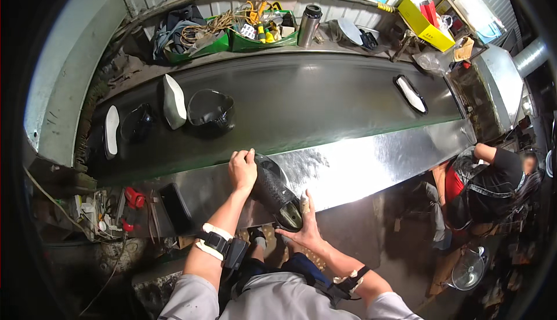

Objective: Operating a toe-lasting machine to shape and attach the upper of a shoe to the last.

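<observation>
A glossy black shoe upper [268,183] lies at a slant over the near edge of the shiny metal ledge [371,166]. Its near end shows a dark green, hard-looking piece [290,215] inside, perhaps a shoe last. My left hand [242,170] is closed at its far left side. Around the near end curves my right hand [306,227], with a wrap on one finger. On the dark belt [325,93] at left are two white sole-shaped pieces [174,102] and two black uppers [212,111]. A black-edged, white-bottomed shoe [411,94] rests at far right.
Green trays [264,42] of tools and cord, a steel flask [310,25] and a yellow box [426,24] line the back shelf. A black flat slab [175,208] and a red tool [134,198] sit left. Another person [481,186] sits at right.
</observation>
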A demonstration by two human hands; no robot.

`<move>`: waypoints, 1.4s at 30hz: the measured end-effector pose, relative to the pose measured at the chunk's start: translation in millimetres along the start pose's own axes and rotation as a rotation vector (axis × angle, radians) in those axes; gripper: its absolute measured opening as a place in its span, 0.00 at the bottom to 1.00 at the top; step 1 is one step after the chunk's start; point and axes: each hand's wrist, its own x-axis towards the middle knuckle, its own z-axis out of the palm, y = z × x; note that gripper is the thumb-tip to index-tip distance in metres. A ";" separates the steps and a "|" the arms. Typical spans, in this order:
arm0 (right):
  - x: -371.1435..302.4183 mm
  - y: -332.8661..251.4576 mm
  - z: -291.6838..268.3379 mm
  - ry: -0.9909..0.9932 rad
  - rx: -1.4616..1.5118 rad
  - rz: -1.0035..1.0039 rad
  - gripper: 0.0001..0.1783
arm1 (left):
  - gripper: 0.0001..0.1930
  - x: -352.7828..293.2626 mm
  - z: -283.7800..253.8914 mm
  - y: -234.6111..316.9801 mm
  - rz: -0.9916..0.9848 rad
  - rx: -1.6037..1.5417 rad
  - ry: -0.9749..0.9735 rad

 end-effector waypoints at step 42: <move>-48.7 -263.2 106.2 -0.944 0.652 0.075 0.05 | 0.19 -270.2 -406.1 23.5 -0.482 0.080 1.025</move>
